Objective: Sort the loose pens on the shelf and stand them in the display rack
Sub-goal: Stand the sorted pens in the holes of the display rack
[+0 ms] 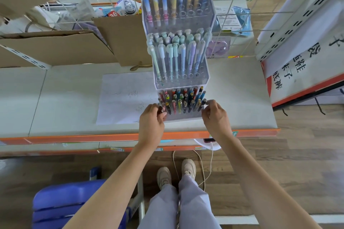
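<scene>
From the head camera, the tiered clear display rack (181,115) stands on the white shelf (65,98), its lowest tier full of upright pens (181,101). The left hand (151,118) pinches a pen at that tier's left corner; the right hand (214,115) pinches one at the right corner.

The person's arms were bare from the top of the forearm down, with no sleeve, watch or ring showing on the left hand (151,117) or the right hand (216,115). They wore loose, pale lavender-grey trousers (178,204) that fell in soft folds. On their feet were chunky cream-coloured trainers (163,175) with thick soles and laces.
</scene>
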